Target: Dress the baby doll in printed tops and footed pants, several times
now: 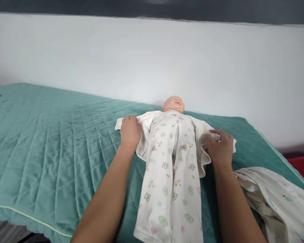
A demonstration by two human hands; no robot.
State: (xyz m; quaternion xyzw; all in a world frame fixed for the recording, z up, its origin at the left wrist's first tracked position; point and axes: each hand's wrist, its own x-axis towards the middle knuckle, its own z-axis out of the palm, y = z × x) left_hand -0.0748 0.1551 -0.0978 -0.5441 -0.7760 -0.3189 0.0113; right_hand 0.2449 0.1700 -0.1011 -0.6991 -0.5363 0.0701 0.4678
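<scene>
A baby doll (174, 104) lies on its back on the bed, its head toward the wall. Under it or on it is a white long-sleeved top (202, 128), both sleeves spread outward. Printed baby pants (164, 162) with green and pink figures lie over the doll's front, legs pointing toward me. My left hand (130, 131) is closed over the sleeve on the left, near its cuff. On the other side, my right hand (220, 145) pinches the right sleeve. The doll's arms and body are hidden by the cloth.
A green quilted bedspread (53, 145) covers the bed. Another white printed garment (276, 192) lies crumpled at the lower right, beside my right forearm. Behind the doll stands a white wall (131, 60). Something red (302, 167) shows past the bed's right edge.
</scene>
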